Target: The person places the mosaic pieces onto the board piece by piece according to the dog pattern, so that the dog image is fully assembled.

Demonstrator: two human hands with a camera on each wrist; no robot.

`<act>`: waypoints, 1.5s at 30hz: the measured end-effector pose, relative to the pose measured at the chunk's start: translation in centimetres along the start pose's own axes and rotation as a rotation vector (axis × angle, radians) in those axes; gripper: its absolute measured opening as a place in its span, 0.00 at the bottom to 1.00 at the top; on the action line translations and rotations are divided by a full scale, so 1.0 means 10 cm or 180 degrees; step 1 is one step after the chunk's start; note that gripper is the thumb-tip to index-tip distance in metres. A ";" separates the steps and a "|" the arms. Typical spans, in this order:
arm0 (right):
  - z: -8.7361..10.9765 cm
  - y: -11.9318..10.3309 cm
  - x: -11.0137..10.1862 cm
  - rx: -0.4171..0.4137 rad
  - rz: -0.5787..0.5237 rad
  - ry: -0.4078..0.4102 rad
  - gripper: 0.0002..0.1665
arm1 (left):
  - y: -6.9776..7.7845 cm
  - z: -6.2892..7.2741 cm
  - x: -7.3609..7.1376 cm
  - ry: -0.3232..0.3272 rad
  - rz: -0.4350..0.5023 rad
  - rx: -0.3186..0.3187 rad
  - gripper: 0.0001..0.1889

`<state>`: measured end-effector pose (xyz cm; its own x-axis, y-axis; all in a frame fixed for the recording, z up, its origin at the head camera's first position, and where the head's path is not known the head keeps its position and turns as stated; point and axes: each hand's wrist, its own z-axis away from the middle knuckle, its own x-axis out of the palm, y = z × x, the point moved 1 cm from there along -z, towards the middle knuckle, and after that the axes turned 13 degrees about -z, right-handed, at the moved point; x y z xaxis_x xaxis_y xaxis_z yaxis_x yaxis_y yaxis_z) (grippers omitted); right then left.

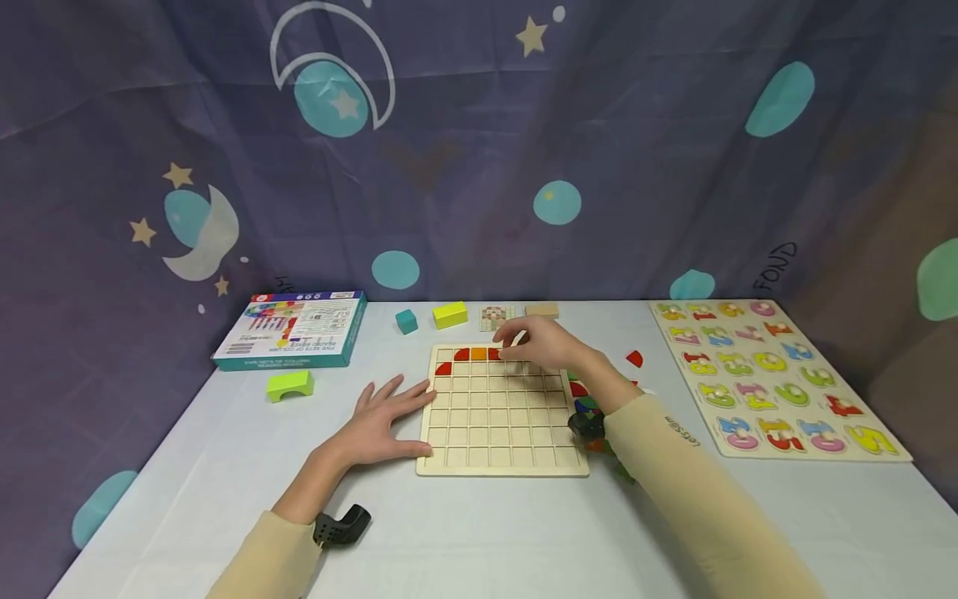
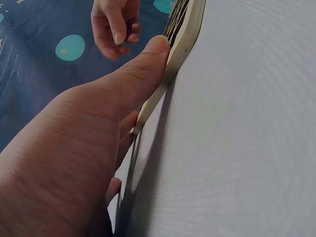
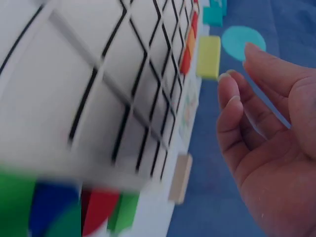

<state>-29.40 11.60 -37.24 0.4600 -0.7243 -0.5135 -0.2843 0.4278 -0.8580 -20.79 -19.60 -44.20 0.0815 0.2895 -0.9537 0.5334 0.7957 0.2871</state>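
Observation:
A wooden grid board (image 1: 479, 437) lies on the table. In its far row sit a red quarter-round piece (image 1: 461, 355), an orange square piece (image 1: 479, 354) and another red piece (image 1: 494, 354); one more red quarter-round (image 1: 444, 368) sits in the row below. My left hand (image 1: 377, 426) is spread flat, with fingertips and thumb touching the board's left edge. Over the far row hovers my right hand (image 1: 540, 343), fingertips beside the last red piece. In the right wrist view its fingers (image 3: 229, 116) are loosely bent, thumb apart, and nothing shows between them.
Loose coloured pieces (image 1: 578, 389) lie along the board's right side, partly behind the right forearm. A number puzzle (image 1: 778, 374) is at the right and a box (image 1: 295, 329) at the left. Blocks, including a yellow one (image 1: 450, 314), and a pattern card (image 1: 496, 317) stand behind the board.

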 end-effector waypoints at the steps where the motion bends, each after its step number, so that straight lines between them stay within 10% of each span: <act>1: 0.03 0.01 -0.04 -0.0010 -0.0017 0.0010 0.17 | 0.00 0.00 0.00 0.0012 -0.0004 0.0006 0.46; 21: 0.65 0.49 -0.63 0.0415 0.0329 0.0263 0.14 | 0.01 0.00 -0.02 -0.0005 0.0060 -0.0030 0.46; 45: 0.70 0.63 -0.65 0.0835 0.0549 0.0153 0.13 | 0.01 0.01 -0.01 0.0014 0.0113 -0.0044 0.46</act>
<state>-28.31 22.81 -39.34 0.3820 -0.6510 -0.6560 -0.1251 0.6668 -0.7346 -20.72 -19.60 -44.10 0.0967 0.3200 -0.9425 0.5186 0.7920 0.3221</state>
